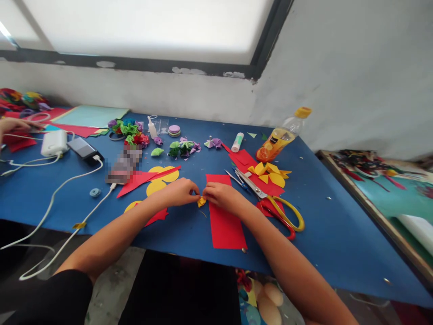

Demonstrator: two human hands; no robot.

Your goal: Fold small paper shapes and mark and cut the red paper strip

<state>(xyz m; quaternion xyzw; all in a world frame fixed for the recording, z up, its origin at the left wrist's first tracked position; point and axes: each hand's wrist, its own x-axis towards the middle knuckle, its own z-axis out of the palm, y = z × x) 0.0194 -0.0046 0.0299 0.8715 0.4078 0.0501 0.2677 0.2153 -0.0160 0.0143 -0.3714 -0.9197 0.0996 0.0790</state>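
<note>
Both my hands meet over the blue table (338,234) and pinch a small folded yellow paper piece (201,201) between their fingertips. My left hand (179,192) grips it from the left, my right hand (221,196) from the right. Beneath my right hand lies a red paper strip (225,225). Yellow paper circles (162,176) and a red paper triangle (138,182) lie just left of my left hand.
Yellow-and-red-handled scissors (280,212) lie to the right, near yellow folded pieces (269,174), a glue stick (237,142) and a tipped juice bottle (280,137). Crumpled paper flowers (131,133), a phone (83,149), a charger with white cables (54,142) sit left. Another person's hand (13,124) is far left.
</note>
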